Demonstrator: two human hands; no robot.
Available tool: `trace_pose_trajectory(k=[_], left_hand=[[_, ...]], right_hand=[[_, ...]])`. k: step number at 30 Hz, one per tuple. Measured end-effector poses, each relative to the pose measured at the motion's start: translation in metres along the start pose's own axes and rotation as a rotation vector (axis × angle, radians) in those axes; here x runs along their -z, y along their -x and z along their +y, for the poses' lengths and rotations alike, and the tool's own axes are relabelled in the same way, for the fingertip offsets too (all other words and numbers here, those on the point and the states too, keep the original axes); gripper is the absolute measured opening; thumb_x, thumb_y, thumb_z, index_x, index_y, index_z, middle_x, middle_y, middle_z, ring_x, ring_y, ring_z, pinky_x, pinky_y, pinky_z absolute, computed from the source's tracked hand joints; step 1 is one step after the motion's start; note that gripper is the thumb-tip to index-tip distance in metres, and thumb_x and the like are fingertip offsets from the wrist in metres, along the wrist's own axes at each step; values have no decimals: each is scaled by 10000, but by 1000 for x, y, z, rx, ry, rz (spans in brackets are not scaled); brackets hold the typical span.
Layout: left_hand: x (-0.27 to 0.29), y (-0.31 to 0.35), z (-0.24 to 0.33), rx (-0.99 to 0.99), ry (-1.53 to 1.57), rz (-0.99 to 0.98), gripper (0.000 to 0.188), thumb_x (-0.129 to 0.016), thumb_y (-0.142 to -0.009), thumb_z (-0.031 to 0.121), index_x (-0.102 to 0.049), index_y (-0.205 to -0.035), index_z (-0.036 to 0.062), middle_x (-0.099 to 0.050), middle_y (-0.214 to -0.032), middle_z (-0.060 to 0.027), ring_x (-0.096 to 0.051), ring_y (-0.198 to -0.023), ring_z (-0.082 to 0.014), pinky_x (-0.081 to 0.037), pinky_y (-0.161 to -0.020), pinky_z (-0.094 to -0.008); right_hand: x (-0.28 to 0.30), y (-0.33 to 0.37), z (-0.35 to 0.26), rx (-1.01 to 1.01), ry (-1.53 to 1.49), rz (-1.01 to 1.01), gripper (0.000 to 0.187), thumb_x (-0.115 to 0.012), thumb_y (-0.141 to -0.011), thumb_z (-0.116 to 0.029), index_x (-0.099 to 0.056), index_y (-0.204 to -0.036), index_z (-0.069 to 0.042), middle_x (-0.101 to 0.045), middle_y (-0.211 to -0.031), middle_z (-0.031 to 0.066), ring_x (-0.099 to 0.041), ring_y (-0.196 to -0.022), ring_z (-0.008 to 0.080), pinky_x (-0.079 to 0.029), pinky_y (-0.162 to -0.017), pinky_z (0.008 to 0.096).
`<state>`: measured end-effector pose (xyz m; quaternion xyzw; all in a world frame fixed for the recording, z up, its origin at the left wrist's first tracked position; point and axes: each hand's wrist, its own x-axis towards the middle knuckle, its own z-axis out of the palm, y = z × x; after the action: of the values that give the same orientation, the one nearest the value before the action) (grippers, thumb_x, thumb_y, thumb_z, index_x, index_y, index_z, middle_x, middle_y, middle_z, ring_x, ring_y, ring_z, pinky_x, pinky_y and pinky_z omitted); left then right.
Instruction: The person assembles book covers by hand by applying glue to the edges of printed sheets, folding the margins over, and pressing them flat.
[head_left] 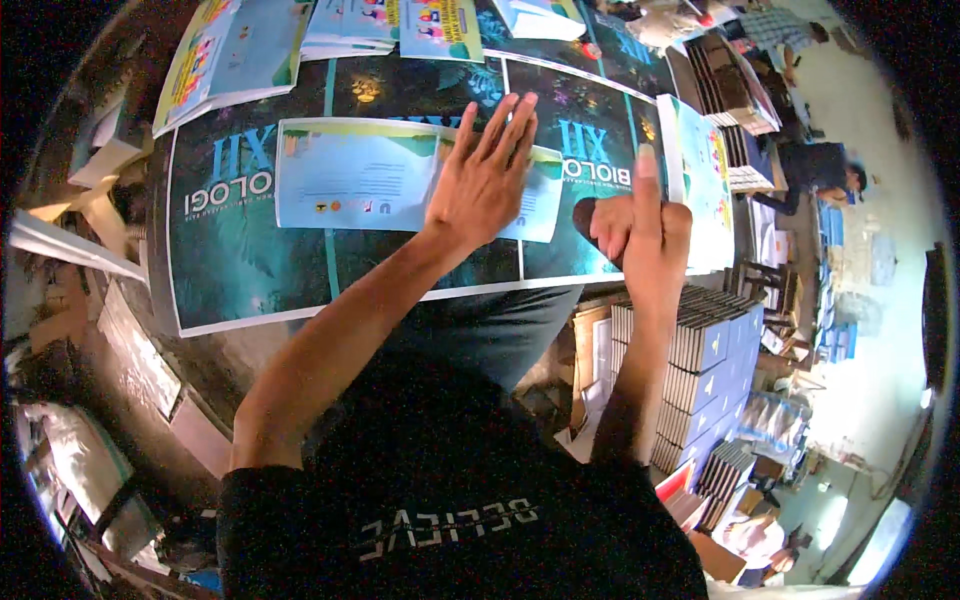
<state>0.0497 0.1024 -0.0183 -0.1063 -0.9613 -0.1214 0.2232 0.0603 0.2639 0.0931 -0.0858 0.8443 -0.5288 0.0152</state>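
My left hand (480,185) lies flat with its fingers stretched out, pressing on a light blue printed cover sheet (355,180). The sheet has a fold or seam near its middle and lies crosswise on a large dark teal printed sheet (250,275). To the right, my right hand (645,225) has its index finger pointing away from me and its other fingers curled. A dark brown rounded object (584,216) shows at the curled fingers, apparently gripped in them; its kind is hidden.
Stacks of blue and yellow printed covers (245,60) lie along the table's far side, with another pile (703,190) at its right edge. Tall stacks of blue-covered books (700,350) stand right of my legs. Other people (825,175) are farther off to the right.
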Motion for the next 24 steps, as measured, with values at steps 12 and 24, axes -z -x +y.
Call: trace_pose_trajectory(k=[12, 24], left_hand=[[11, 3, 0, 6, 119, 87, 697, -508, -860, 244, -343, -1485, -16, -221, -1617, -131, -197, -1499, -274, -112, -1218, -495], [-19, 3, 8, 172, 554, 369, 609, -451, -948, 300, -318, -1518, 131, -229, -1625, -26, -190, -1499, -174, -100, -1226, -473]], right_hand=[[-26, -26, 4, -127, -11, -99, 727, -487, -990, -556, -504, -459, -59, -561, -498, 65, -551, -492, 154, -427, -547, 290], [-159, 10, -56, 385, 520, -195, 528, -436, -1039, -403, -588, -773, 27, -573, -757, 207, -573, -755, 290, -414, -900, 381]])
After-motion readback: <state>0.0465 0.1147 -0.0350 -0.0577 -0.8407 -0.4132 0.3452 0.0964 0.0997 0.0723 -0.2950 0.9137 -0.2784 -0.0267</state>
